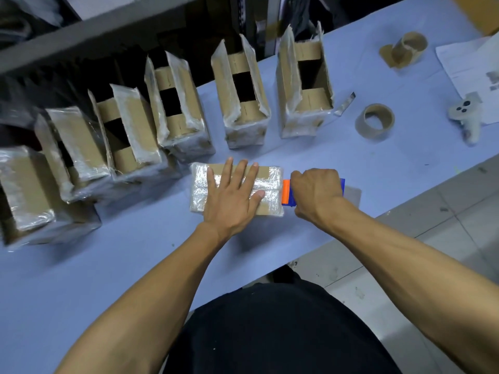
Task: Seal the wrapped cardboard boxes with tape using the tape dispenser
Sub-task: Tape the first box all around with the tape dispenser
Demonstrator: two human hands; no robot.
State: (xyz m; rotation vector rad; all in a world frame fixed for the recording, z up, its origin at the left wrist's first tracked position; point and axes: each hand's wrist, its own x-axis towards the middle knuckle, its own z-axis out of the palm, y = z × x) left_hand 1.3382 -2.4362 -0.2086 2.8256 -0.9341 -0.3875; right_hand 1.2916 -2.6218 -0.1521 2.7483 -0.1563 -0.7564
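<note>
- The closed box (237,188) lies flat on the pale blue table (135,265), just in front of the person, with its long side running left to right. It is brown cardboard wrapped in clear, wrinkled plastic film that gleams white at both ends, and a glossy strip of clear tape runs along its middle seam.
- The left hand (231,197) rests palm-down on the box's top, fingers spread flat and pinching nothing.
- The right hand (316,193) is curled into a fist around the tape dispenser (286,192), which sits touching the box's right end. The dispenser shows an orange front part against the box and a blue body behind the knuckles; most of it is hidden by the hand.
- Six more wrapped boxes stand in a curved row behind, from the far left box (25,195) to the rightmost open box (303,85). Most have their top flaps open, showing dark gaps between brown flaps, with film-covered side flaps standing up.
- To the right lie a brown empty tape core (374,121), a second core with a torn strip (405,48), a pale handheld controller (465,114) and a printed sheet of paper (464,60). The print on the paper is too blurred to read, and no brand or label can be made out on the boxes or dispenser.
</note>
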